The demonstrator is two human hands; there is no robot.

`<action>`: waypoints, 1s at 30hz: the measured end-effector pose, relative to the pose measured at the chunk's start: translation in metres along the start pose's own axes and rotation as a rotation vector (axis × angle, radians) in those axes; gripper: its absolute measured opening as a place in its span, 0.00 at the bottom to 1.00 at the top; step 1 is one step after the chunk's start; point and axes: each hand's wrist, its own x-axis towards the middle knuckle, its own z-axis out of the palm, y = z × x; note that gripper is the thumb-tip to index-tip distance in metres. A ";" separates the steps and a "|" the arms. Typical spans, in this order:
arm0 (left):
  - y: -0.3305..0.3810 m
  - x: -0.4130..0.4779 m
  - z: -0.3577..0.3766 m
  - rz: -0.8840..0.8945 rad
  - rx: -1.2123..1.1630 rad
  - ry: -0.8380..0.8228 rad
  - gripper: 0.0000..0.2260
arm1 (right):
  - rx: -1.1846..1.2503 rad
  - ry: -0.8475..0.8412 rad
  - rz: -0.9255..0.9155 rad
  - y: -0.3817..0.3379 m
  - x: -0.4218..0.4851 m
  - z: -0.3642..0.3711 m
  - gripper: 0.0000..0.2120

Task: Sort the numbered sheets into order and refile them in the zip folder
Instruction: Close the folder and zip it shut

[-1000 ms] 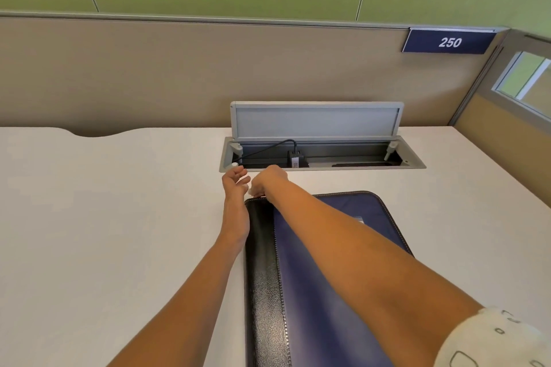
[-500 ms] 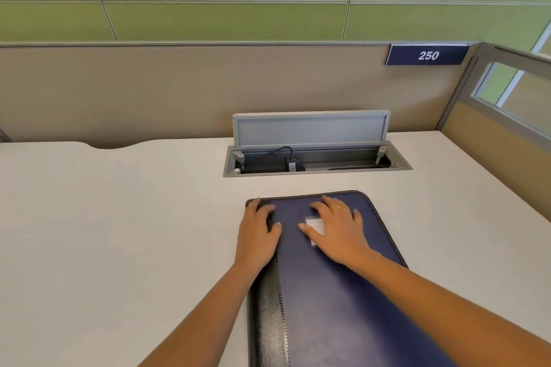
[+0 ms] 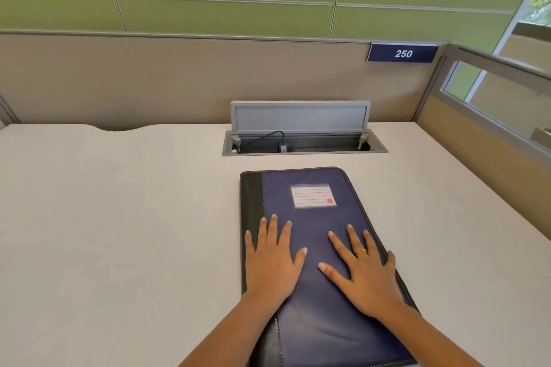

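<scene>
A dark blue zip folder [image 3: 310, 217] with a black spine strip lies closed on the white desk, its long side running away from me. A white lined label [image 3: 312, 195] with a small red mark sits on its cover near the far end. My left hand [image 3: 272, 259] rests flat on the cover by the spine, fingers straight and spread. My right hand [image 3: 362, 272], with a ring on one finger, lies flat on the cover's right half. No sheets are visible.
The white desk [image 3: 119, 217] stretches wide to the left. Behind the folder an open cable hatch [image 3: 301, 143] with a raised grey lid holds a black plug and cord. A beige partition with a "250" sign [image 3: 402, 53] closes the back; a glass-topped divider stands at the right.
Both hands have left the folder's far top corner, gone flat on the cover and slid back toward me. The label is now uncovered.
</scene>
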 end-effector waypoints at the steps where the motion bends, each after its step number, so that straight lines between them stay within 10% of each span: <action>1: -0.006 0.000 -0.001 -0.006 0.013 0.004 0.41 | -0.002 -0.004 -0.007 -0.006 0.002 0.000 0.48; 5: -0.044 0.005 -0.013 -0.043 0.070 0.009 0.27 | 0.009 0.003 -0.044 -0.046 0.013 0.004 0.54; 23: -0.134 0.009 -0.033 -0.033 0.039 -0.007 0.26 | 0.048 0.055 0.019 -0.139 0.047 0.013 0.60; 30: -0.128 -0.001 -0.040 0.003 0.037 -0.037 0.25 | 0.123 0.053 -0.019 -0.148 0.041 0.009 0.30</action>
